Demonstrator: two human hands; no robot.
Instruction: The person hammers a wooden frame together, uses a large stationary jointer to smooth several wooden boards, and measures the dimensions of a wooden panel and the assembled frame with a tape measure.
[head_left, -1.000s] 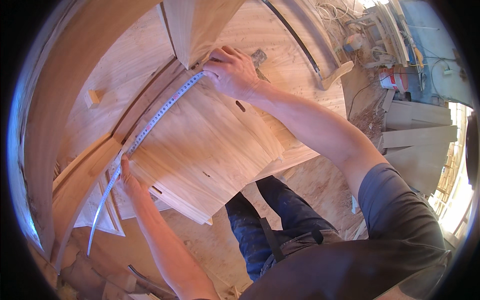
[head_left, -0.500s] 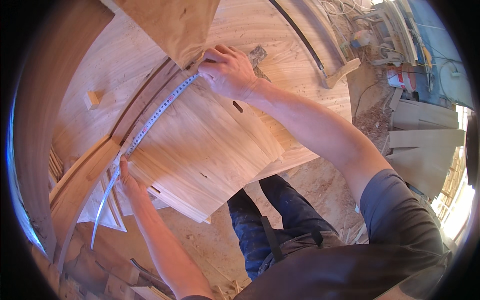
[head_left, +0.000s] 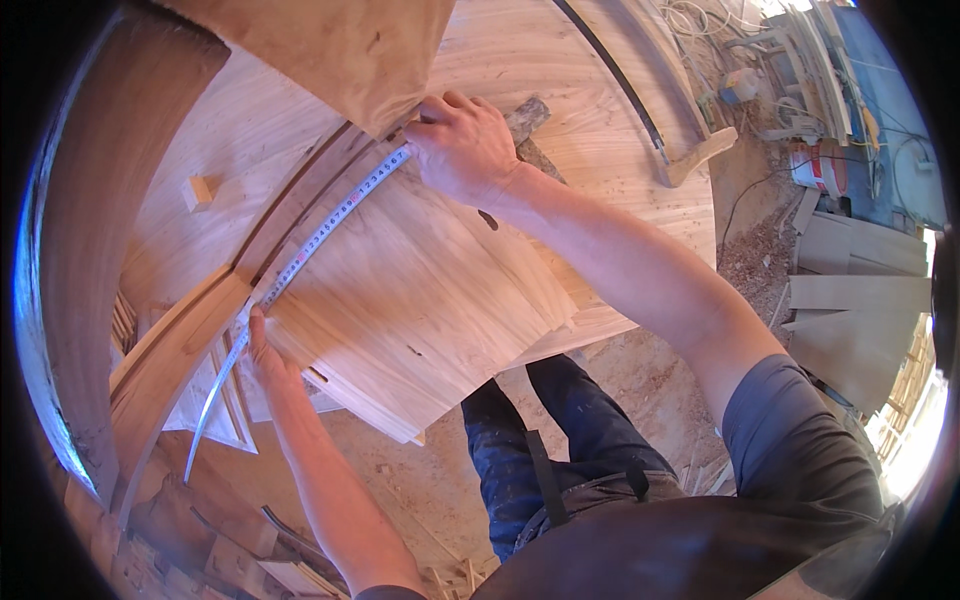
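A white tape measure blade [head_left: 325, 225] lies stretched along the edge of a pale wooden panel [head_left: 420, 290], beside a darker slotted wooden rail [head_left: 300, 195]. My right hand [head_left: 463, 145] is closed on the blade's far end, near the corner of a wooden board [head_left: 340, 50]. At the panel's near left corner my left hand [head_left: 270, 350] pinches the tape, thumb on top. Past it the free length of blade curves down toward the floor. The fingertips of my right hand are partly hidden by the hand itself.
A handsaw with a wooden handle [head_left: 700, 158] lies on the large wooden surface at the far right. A small wood block [head_left: 198, 193] sits at the left. Grey sheets [head_left: 850, 320], a white bucket [head_left: 820, 168] and wood scraps stand on the right-hand floor.
The view has shifted slightly, so the scene sits a little further right. Both hands keep their hold on the tape, which stays stretched along the panel edge.
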